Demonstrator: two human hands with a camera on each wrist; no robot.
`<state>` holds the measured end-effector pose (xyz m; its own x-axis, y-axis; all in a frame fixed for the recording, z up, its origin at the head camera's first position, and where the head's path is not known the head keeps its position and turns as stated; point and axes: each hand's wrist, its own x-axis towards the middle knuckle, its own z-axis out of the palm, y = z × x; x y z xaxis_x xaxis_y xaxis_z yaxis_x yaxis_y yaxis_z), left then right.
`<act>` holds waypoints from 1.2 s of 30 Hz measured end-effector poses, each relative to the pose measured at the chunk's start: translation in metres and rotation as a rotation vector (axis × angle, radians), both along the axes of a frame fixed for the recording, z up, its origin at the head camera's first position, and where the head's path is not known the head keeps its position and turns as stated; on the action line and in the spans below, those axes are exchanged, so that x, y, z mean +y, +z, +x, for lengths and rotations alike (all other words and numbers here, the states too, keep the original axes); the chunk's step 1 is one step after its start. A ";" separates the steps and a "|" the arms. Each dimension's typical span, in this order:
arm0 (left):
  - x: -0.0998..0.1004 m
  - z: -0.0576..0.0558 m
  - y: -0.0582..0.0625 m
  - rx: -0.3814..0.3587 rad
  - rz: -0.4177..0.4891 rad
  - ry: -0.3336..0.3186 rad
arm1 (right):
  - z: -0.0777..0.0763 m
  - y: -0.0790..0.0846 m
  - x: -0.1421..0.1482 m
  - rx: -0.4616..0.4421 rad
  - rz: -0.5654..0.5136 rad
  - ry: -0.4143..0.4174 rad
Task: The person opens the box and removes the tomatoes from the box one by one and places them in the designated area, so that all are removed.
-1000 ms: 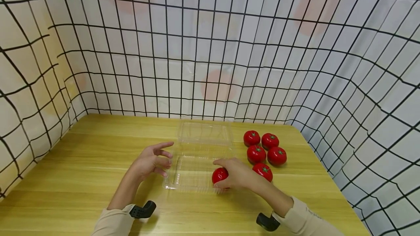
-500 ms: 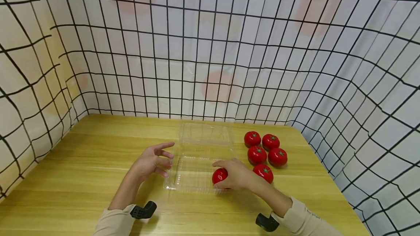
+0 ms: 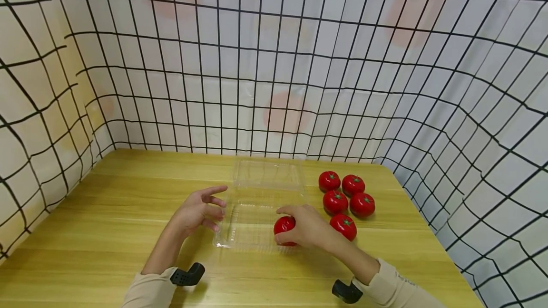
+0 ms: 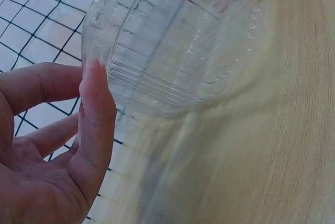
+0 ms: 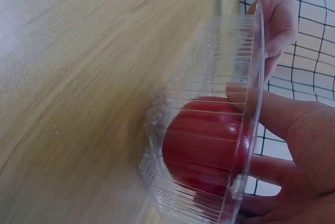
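My right hand [image 3: 306, 226] holds a red tomato [image 3: 284, 226] inside the near half of a clear plastic clamshell container [image 3: 252, 225], at its right end. Thumb and fingers reach over the rim around the tomato; in the right wrist view the tomato [image 5: 201, 143] shows through the ribbed wall [image 5: 178, 88]. At the opposite end, my left hand [image 3: 194, 213] holds the container's left rim. The left wrist view shows the thumb [image 4: 97, 114] against that rim [image 4: 94, 35], index finger beside it. The container's lid [image 3: 269, 173] lies folded back, away from me.
To the right, several red tomatoes stand on the wooden table [image 3: 128, 189]: one tomato [image 3: 344, 226] lies near my right forearm, and a cluster [image 3: 336, 202] sits farther back. A black wire grid [image 3: 257, 68] over white sheeting surrounds the table at the back and sides.
My right hand and its tomato have shifted slightly left inside the container. My left hand stays at the left rim, and the other tomatoes have not moved.
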<state>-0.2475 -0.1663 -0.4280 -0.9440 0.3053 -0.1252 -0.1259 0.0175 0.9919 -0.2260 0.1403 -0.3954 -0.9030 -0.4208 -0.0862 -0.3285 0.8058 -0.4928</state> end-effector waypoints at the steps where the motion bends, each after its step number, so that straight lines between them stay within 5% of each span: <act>1: 0.000 0.000 0.000 -0.001 0.000 0.001 | 0.000 0.000 0.000 0.015 -0.003 -0.004; 12: 0.003 -0.001 0.001 -0.011 -0.007 0.015 | -0.001 0.004 -0.003 0.130 -0.089 -0.099; 36: 0.001 0.001 0.001 -0.020 -0.004 0.021 | 0.003 0.008 -0.002 0.199 -0.203 -0.162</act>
<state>-0.2468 -0.1652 -0.4274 -0.9474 0.2852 -0.1449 -0.1458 0.0181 0.9891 -0.2234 0.1382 -0.3871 -0.9505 -0.2608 0.1692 -0.3097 0.7474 -0.5878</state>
